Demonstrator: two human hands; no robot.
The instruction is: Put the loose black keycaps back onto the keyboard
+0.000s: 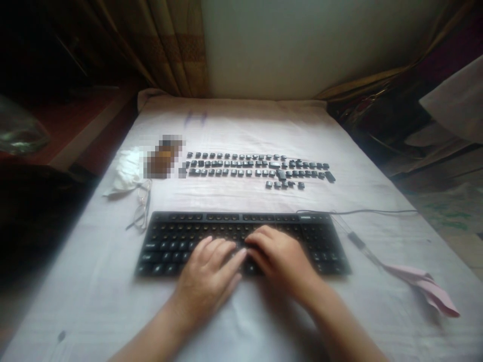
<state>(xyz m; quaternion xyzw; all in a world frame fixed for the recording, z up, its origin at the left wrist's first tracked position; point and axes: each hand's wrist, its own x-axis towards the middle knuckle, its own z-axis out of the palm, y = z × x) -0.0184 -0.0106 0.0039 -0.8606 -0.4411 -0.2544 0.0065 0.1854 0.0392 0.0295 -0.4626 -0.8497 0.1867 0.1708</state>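
Observation:
A black keyboard point(241, 241) lies on a white cloth-covered table point(241, 125), many of its key sockets bare. Removed black keycaps point(260, 168) sit in several neat rows behind it. My left hand point(209, 276) rests on the keyboard's front middle, fingers stretched out and pointing right. My right hand point(281, 259) sits beside it, fingers curled down and pressed on the keyboard's centre; whether they hold a keycap is hidden. The fingertips of both hands nearly meet.
Eyeglasses point(141, 206) and a crumpled white cloth point(126, 173) lie at the left. A blurred brown object point(164, 157) stands behind them. The keyboard's cable point(358, 212) runs right. A thin tool point(364, 249) and a pink cloth point(426, 289) lie at the right.

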